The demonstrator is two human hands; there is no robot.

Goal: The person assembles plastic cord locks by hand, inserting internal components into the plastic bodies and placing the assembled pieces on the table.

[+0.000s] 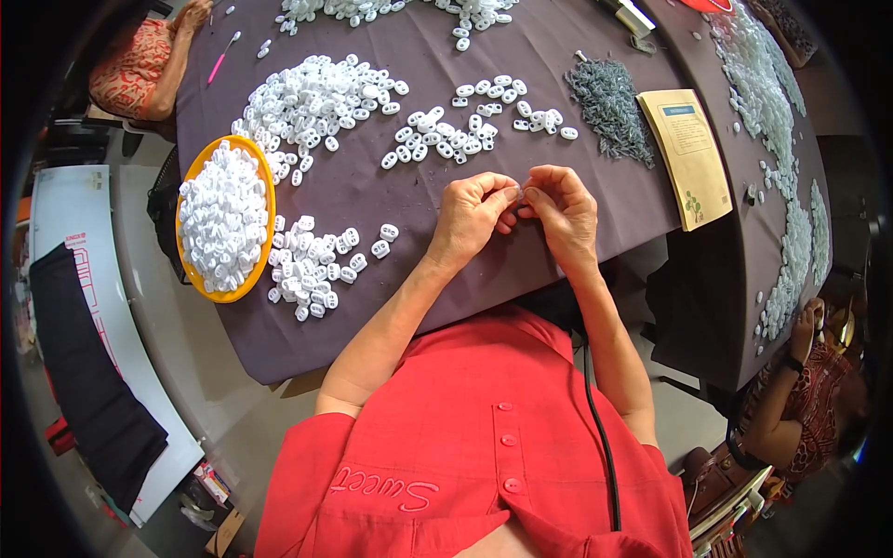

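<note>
Both hands met just above the near edge of the tabletop (372,200). My left hand (470,216) and right hand (558,212) had their fingers pinched shut on one small pale piece (517,193) held between the fingertips; it was too small for me to tell its shape.

Judging by the piles, a good deal seemed done and plenty left. A yellow tray (191,172) at the left edge was heaped with white plastic parts (223,219). A small cluster (312,265) lay beside it, near my left hand. Further back sat a big white heap (316,98), and a scattered group (465,126) lay straight beyond my hands. A grey pile (609,107) of tiny bits lay toward the right, next to a tan booklet (690,153). Which piles were finished and which were stock I could not tell.

Nothing blocked my hands; the cloth right under them was bare. Other people worked at the far left corner and the right edge, where a long strip of pale parts (791,186) ran along the rim, well apart from me.
</note>
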